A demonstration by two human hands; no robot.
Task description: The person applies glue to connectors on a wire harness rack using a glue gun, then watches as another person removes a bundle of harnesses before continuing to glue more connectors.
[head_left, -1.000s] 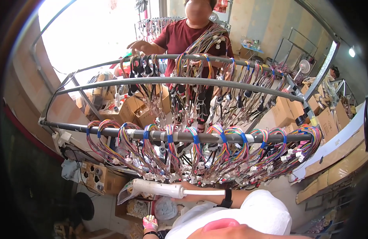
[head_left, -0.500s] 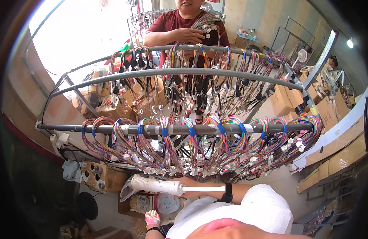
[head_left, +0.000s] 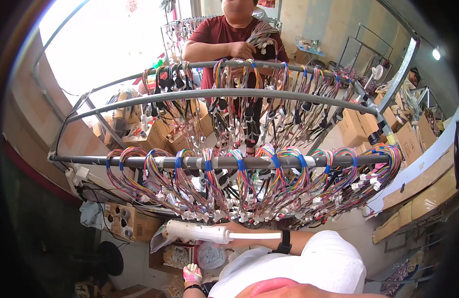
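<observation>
My right hand (head_left: 236, 227) grips a white glue gun (head_left: 199, 232) below the front rail. A white stick (head_left: 256, 236) extends from the gun's back end along my forearm; the gun hides most of my fingers. Lower left, my left hand (head_left: 192, 273) wears a white and pink glove, its fingers bent. Whatever it may hold is too small to make out. Bundles of coloured wires with white connectors (head_left: 242, 166), bound with blue tape, hang in loops over the grey front rail (head_left: 319, 161). The gun is nearest to their lower ends.
Another person (head_left: 239, 42) stands beyond the rack, holding a wire bundle (head_left: 263, 37). More wires hang on the far rail (head_left: 204, 64). Cardboard boxes (head_left: 356, 126) stand at right and a carton (head_left: 132, 221) at left. A plastic-lined tub (head_left: 211, 255) is beside my left hand.
The other person's hand has drawn in closer to the wire bundle, and the bundle has shifted slightly. The whole view has tilted a little. My hands and the glue gun are nearly unchanged.
</observation>
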